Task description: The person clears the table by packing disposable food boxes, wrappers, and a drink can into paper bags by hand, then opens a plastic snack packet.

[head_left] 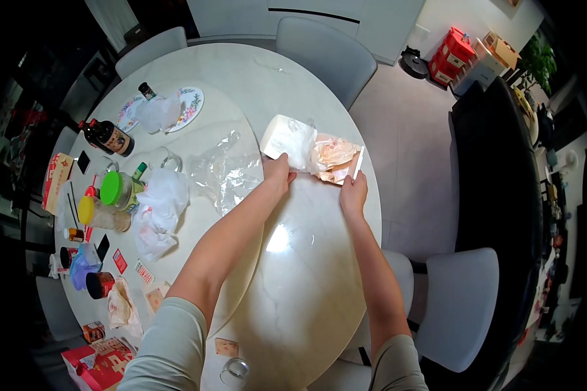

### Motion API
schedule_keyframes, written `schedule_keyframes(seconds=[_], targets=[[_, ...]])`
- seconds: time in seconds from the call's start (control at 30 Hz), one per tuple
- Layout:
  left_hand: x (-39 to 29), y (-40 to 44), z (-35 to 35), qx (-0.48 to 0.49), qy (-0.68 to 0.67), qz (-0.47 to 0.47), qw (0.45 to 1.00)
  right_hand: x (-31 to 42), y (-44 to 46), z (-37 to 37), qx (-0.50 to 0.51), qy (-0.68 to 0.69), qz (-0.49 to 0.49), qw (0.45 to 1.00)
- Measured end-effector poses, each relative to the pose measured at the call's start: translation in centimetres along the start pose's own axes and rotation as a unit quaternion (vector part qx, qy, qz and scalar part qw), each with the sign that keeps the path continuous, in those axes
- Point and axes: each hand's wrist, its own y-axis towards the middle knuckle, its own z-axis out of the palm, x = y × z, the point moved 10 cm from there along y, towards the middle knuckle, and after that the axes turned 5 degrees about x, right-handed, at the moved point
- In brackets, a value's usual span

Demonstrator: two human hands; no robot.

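Observation:
A shallow white-edged tray (360, 160) lies near the far right edge of the round table. My right hand (354, 194) is closed on its near right corner. At its near left side, my left hand (278, 171) is closed, with its fingertips partly hidden under the edge. In the left part sits a white, roll-like bundle in clear plastic (285, 140). Crumpled peach-coloured wrappers (334, 154) fill the right part. Beside my left forearm, a sheet of clear crumpled plastic (225, 171) lies on the table.
The round marble-look table (300, 274) carries a raised turntable with dark bottles (114, 138), a green-lidded jar (114, 189), a white plastic bag (160, 212) and floral plates (190, 107). A glass (234, 372) stands near the front edge. Grey chairs (460, 306) surround the table.

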Motion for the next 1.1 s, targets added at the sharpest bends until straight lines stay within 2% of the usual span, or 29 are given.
schedule_keyframes(seconds=[0.07, 0.17, 0.3, 0.33, 0.37, 0.43, 0.53, 0.77, 0.8, 1.03, 1.1], targets=[[-0.2, -0.5, 0.4, 0.012, 0.008, 0.001, 1.0, -0.1, -0.4, -0.1, 0.007, 0.027, 0.007, 1.0], [-2.4, -2.3, -0.5, -0.059, 0.078, 0.186, 0.978, 0.2, -1.9, -0.8, 0.036, 0.086, 0.052, 0.994], [-4.5, -7.7, 0.9, -0.015, 0.202, 0.301, 0.932, 1.4, -4.2, -1.1, 0.069, 0.178, 0.093, 0.977], [-5.5, -10.1, 1.1, -0.016, 0.158, 0.34, 0.927, 3.5, -5.3, -1.9, 0.072, 0.21, 0.095, 0.97], [-5.3, -11.0, 1.7, 0.033, 0.156, 0.327, 0.931, 4.8, -6.2, -2.3, 0.075, 0.241, 0.097, 0.963], [-6.5, -14.9, 1.9, 0.033, 0.218, 0.393, 0.893, 5.7, -7.4, -2.0, 0.102, 0.28, 0.096, 0.95], [-7.6, -19.3, 1.8, 0.092, 0.271, 0.443, 0.85, 8.2, -9.3, -1.8, 0.133, 0.325, 0.081, 0.933], [-9.1, -28.6, -3.3, 0.033, 0.414, 0.512, 0.752, 16.6, -15.6, -1.8, 0.221, 0.423, 0.057, 0.877], [-9.4, -29.7, -4.4, 0.033, 0.402, 0.51, 0.759, 17.8, -16.7, -2.0, 0.221, 0.42, 0.058, 0.878], [-11.0, -37.2, -12.6, -0.036, 0.433, 0.542, 0.719, 24.5, -24.5, -0.7, 0.32, 0.451, 0.031, 0.833], [-11.6, -39.3, -15.2, -0.052, 0.422, 0.54, 0.727, 26.9, -26.9, -0.5, 0.353, 0.492, 0.031, 0.795]])
